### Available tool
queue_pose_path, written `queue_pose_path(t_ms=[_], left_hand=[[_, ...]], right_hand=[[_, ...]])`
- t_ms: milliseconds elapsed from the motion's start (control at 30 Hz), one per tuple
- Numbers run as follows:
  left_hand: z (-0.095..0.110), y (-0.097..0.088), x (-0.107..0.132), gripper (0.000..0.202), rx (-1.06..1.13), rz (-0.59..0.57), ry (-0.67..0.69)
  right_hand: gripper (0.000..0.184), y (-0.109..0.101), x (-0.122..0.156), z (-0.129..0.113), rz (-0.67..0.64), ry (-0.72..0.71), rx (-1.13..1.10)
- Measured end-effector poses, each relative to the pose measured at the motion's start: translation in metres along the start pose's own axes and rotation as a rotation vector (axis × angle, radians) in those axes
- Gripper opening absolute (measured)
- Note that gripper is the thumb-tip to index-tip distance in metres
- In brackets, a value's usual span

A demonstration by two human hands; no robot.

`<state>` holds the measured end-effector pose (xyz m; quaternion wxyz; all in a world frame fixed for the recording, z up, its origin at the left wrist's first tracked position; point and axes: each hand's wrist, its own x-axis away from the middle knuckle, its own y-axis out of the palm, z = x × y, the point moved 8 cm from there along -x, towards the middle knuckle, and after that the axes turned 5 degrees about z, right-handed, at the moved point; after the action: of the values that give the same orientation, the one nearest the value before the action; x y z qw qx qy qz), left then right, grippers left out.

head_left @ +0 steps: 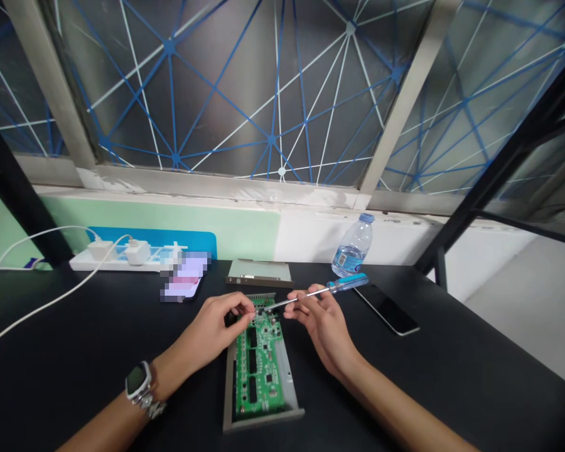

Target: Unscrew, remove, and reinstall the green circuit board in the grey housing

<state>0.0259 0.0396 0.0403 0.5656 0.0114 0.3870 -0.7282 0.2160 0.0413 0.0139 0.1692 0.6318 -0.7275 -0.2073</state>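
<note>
A green circuit board [260,364] lies in an open grey metal case [292,384] on the black table. My left hand [216,329] rests at the board's far left corner, its fingers pinched together near the screwdriver's tip; what they hold is too small to make out. My right hand [322,323] grips the metal shaft of a screwdriver [320,290] with a blue handle. The tool points left, and its tip sits over the board's far end. A watch is on my left wrist.
The case's grey lid [260,274] lies just beyond the board. A water bottle [353,247] stands at the back right, with a dark phone [387,309] flat beside it. A white power strip [117,257] with chargers and cables sits at the back left, next to a blurred object.
</note>
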Motion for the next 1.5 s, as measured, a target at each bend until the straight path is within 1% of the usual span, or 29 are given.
queue_pose_path(t_ms=[133, 233, 333, 467, 533, 600, 667, 733, 833, 900, 1000, 1100, 1200, 1367, 1433, 1500], left_hand=[[0.006, -0.002, 0.003, 0.01, -0.066, 0.005, 0.057], [0.014, -0.003, 0.005, 0.013, -0.147, -0.003, 0.111], [0.025, 0.001, 0.007, 0.017, -0.251, -0.018, 0.209], [0.035, 0.005, 0.008, 0.021, -0.39, 0.014, 0.326], [0.036, 0.003, 0.007, 0.023, -0.413, 0.037, 0.343], [0.036, -0.005, 0.004, 0.022, -0.402, 0.056, 0.327], [0.03, -0.019, 0.0, 0.02, -0.387, 0.07, 0.282], [0.019, -0.036, -0.005, 0.018, -0.389, 0.065, 0.227], [-0.004, -0.058, -0.009, 0.016, -0.424, 0.03, 0.168], [-0.022, -0.065, -0.009, 0.017, -0.442, -0.032, 0.13], [-0.042, -0.064, -0.006, 0.018, -0.463, -0.112, 0.071], [-0.05, -0.059, -0.002, 0.017, -0.482, -0.153, 0.033], [-0.051, -0.055, -0.001, 0.018, -0.497, -0.166, 0.022], [-0.054, -0.057, -0.001, 0.019, -0.531, -0.169, 0.002], [-0.05, -0.057, -0.001, 0.019, -0.535, -0.148, 0.012], [-0.041, -0.054, -0.001, 0.021, -0.524, -0.099, 0.041]], right_hand=[[0.037, -0.002, 0.0, 0.002, 0.003, 0.03, 0.061], [0.037, -0.005, 0.0, 0.005, 0.028, 0.075, 0.102], [0.035, -0.006, 0.001, 0.008, 0.047, 0.107, 0.098], [0.033, -0.001, 0.006, 0.013, 0.039, 0.154, 0.053], [0.031, -0.001, 0.007, 0.014, 0.05, 0.175, 0.025], [0.029, -0.004, 0.005, 0.012, 0.079, 0.171, 0.003], [0.028, -0.008, 0.002, 0.007, 0.111, 0.148, -0.004], [0.029, -0.012, -0.001, 0.003, 0.128, 0.128, 0.001], [0.031, -0.012, -0.002, 0.0, 0.11, 0.112, 0.031], [0.032, -0.01, -0.001, 0.001, 0.077, 0.106, 0.057], [0.033, -0.006, 0.002, 0.003, 0.042, 0.097, 0.087], [0.034, -0.003, 0.003, 0.004, 0.019, 0.087, 0.118], [0.035, -0.001, 0.003, 0.004, -0.003, 0.072, 0.153], [0.035, 0.002, 0.003, 0.004, -0.047, 0.053, 0.188], [0.036, 0.003, 0.003, 0.004, -0.06, 0.041, 0.202], [0.036, 0.004, 0.004, 0.004, -0.064, 0.026, 0.209]])
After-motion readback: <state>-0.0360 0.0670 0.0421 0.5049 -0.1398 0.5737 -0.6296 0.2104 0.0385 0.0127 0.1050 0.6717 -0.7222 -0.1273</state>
